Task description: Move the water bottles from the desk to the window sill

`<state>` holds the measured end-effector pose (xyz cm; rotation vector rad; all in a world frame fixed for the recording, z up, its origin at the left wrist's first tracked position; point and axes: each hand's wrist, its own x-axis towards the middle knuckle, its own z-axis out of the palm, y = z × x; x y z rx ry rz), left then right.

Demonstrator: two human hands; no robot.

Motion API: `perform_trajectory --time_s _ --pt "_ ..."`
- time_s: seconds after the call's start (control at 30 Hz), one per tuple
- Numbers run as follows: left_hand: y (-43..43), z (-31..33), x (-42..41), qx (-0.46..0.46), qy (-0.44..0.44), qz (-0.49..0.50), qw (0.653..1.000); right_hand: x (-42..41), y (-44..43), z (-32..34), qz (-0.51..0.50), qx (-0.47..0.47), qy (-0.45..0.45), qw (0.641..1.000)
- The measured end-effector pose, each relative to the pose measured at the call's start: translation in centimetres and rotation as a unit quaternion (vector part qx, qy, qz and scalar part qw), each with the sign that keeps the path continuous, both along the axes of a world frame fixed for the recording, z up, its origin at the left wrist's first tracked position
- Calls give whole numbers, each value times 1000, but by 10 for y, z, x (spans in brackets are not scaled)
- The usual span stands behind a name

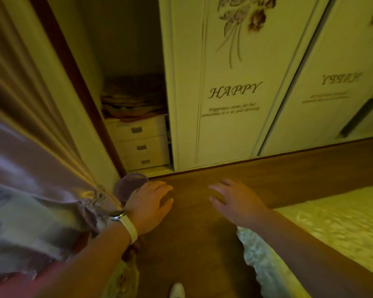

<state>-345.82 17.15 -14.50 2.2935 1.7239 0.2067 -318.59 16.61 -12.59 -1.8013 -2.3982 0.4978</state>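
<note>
No water bottle, desk or window sill shows in the head view. My left hand hangs over the wooden floor with its fingers relaxed and holds nothing; a white watch strap circles its wrist. My right hand is stretched forward beside it, fingers loosely spread, and it holds nothing either. Both hands are in the air, about a hand's width apart, and touch nothing.
A gathered purple curtain fills the left. Ahead stands a white wardrobe with "HAPPY" on its door; its open part holds folded blankets above small drawers. A bed with a pale cover lies at the right. Brown wooden floor runs between them.
</note>
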Motion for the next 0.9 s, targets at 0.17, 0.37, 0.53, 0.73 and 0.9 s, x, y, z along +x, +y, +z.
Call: perform_trajectory --time_s 0.17,0.37,0.53,0.73,0.9 --pt "105 19 -5 31 -7 -43 999 -8 87 15 -40 15 -25 999" --pt "209 31 4 46 -36 -83 995 4 155 26 -83 33 -24 996" --pt "262 29 32 31 -40 -117 992 34 192 26 -119 39 -28 992" --pt "326 24 87 17 -15 -163 986 82 232 10 -147 42 -27 988" --pt "379 30 153 31 -6 -173 984 142 283 1 -157 31 -25 987"
